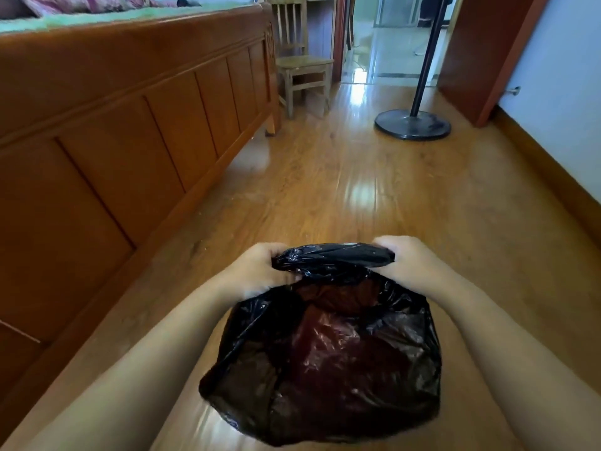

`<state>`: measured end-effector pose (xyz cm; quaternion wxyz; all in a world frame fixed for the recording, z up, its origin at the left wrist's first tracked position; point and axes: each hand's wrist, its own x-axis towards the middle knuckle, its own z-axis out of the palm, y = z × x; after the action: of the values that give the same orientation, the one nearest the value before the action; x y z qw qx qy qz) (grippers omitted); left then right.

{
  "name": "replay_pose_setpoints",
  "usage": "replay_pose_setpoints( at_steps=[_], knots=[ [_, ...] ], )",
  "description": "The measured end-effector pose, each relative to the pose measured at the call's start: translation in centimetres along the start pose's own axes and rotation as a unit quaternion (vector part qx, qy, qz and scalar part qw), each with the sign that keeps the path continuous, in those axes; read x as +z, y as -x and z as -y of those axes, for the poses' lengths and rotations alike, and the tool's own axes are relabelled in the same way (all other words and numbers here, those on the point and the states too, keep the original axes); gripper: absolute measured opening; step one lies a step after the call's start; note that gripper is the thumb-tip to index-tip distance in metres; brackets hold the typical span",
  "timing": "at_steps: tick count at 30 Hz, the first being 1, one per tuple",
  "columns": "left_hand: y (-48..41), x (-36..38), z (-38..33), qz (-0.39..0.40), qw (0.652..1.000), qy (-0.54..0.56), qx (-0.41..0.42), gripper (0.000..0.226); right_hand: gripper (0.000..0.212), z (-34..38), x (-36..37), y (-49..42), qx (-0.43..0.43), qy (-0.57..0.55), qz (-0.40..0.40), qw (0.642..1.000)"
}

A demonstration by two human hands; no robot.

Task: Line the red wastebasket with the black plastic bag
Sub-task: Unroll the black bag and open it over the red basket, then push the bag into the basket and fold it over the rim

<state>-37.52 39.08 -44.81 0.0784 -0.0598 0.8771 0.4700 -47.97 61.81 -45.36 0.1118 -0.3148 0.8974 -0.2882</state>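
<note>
The black plastic bag (pixel 325 369) hangs in front of me, low in the middle of the view, thin enough that a dark red shape shows through it. That red shape looks like the red wastebasket (pixel 328 340), wrapped by the bag; its rim is hidden. My left hand (pixel 260 271) grips the bag's bunched top edge on the left. My right hand (pixel 409 262) grips the same edge on the right. The black film is stretched between both fists.
A wooden bed frame (pixel 113 141) runs along the left. Glossy wooden floor (pixel 341 190) stretches ahead. A small wooden chair (pixel 302 66) stands at the bed's far end, a black fan base with pole (pixel 412 123) to its right. A white wall (pixel 559 92) lies right.
</note>
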Motion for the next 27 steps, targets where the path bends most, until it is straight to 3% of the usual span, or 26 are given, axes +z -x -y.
replay_pose_setpoints(
  at_steps=[7,8,9,11,13,15,17,20,27],
  knots=[
    [-1.7,2.0,3.2,-0.074,0.987,-0.125,-0.065,0.014,0.013,-1.2,3.9,-0.6,0.043,-0.003,0.045,0.998],
    [-2.0,2.2,3.4,-0.077,0.986,-0.129,-0.069,0.016,0.017,-1.2,3.9,-0.6,0.048,-0.002,0.057,0.997],
    [-2.3,2.2,3.6,-0.078,0.985,-0.136,-0.07,0.017,0.038,-1.3,3.9,-0.6,0.044,0.018,0.062,0.997],
    [-2.7,2.4,3.7,-0.077,0.983,-0.154,-0.061,0.013,0.067,-1.1,3.5,-0.3,0.005,0.072,0.015,0.997],
    [-3.3,2.7,3.8,-0.074,0.98,-0.177,-0.047,0.012,0.068,0.0,3.3,0.2,-0.083,0.099,-0.075,0.989],
    [-3.9,3.1,3.8,-0.071,0.978,-0.194,-0.039,0.015,0.062,1.3,3.8,0.5,-0.17,0.122,-0.098,0.973],
    [-4.3,3.4,3.7,-0.057,0.982,-0.178,-0.035,0.018,0.059,1.9,5.3,0.2,-0.219,0.168,-0.068,0.959],
    [-4.4,3.0,3.8,-0.029,0.991,-0.129,-0.021,0.033,0.065,1.3,7.3,-0.8,-0.186,0.243,0.023,0.952],
    [-1.7,0.2,5.2,0.016,0.998,-0.052,-0.045,0.062,0.079,-1.1,11.4,-2.1,-0.151,0.364,0.088,0.915]
  ],
)
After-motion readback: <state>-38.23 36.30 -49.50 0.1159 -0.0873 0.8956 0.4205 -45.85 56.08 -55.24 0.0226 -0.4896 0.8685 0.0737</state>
